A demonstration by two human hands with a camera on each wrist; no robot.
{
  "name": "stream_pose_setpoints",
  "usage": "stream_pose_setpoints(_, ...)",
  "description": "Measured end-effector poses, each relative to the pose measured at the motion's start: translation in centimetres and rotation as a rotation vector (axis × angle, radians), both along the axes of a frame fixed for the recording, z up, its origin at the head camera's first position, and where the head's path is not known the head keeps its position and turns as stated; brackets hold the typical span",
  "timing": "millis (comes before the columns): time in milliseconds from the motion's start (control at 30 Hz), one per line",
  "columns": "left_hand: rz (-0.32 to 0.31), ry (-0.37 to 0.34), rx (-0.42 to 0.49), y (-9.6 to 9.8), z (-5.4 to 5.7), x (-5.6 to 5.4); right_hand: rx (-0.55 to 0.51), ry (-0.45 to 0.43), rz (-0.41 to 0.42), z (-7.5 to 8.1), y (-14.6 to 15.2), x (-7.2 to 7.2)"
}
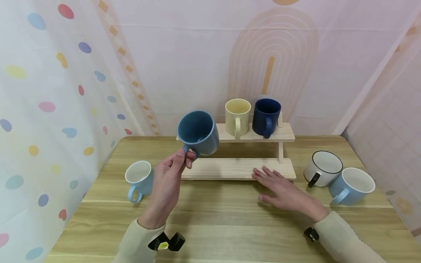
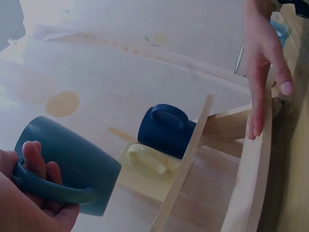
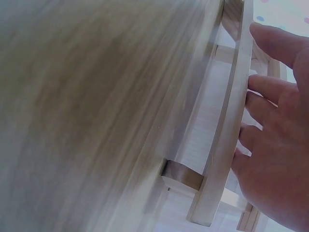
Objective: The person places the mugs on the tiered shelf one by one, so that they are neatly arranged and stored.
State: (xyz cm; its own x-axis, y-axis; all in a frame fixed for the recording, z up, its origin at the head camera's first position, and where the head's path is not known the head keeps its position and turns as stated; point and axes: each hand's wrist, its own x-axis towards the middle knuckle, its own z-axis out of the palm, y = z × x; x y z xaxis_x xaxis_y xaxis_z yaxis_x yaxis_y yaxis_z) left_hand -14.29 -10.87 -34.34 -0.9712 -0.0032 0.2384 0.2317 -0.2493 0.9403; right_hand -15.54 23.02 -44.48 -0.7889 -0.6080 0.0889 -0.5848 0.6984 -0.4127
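Note:
My left hand [image 1: 167, 182] grips the handle of a teal-blue mug [image 1: 207, 140], held tilted above the left end of a two-tier wooden rack [image 1: 213, 170]. In the left wrist view its fingers [image 2: 36, 162] curl through the mug's handle. On the rack's upper shelf stand a pale yellow mug [image 1: 237, 115] and, to its right, a navy mug [image 1: 267, 118], both upright with handles toward me. My right hand [image 1: 286, 191] rests its outstretched fingers on the lower shelf's front edge near the right end; in the right wrist view they lie along that shelf [image 3: 227, 121].
A light blue mug [image 1: 144, 182] stands on the wooden table [image 1: 227, 223] at left, beside my left forearm. At right, a white mug with a black rim [image 1: 320, 171] and another light blue mug [image 1: 352, 188] stand close together. A patterned curtain [image 1: 184, 62] hangs behind.

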Motion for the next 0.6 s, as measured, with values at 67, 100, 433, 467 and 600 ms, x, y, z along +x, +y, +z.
stream_pose_setpoints(67,0.017,0.011,0.016,0.4,0.1,-0.5,0.000,-0.004,-0.001,0.0,0.0,0.0)
stream_pose_setpoints(100,0.025,0.014,0.020,0.6,0.2,-0.7,0.001,-0.005,0.000,0.0,0.0,0.0)
stream_pose_setpoints(433,0.078,0.009,-0.003,2.4,0.0,-3.0,0.004,-0.014,0.003,0.0,0.0,-0.1)
stream_pose_setpoints(467,0.080,0.004,-0.005,2.6,0.0,-3.2,0.003,-0.014,0.003,0.0,0.0,-0.1)
stream_pose_setpoints(600,0.090,-0.004,-0.008,3.1,-0.2,-4.2,0.003,-0.018,-0.001,0.0,0.0,-0.1)
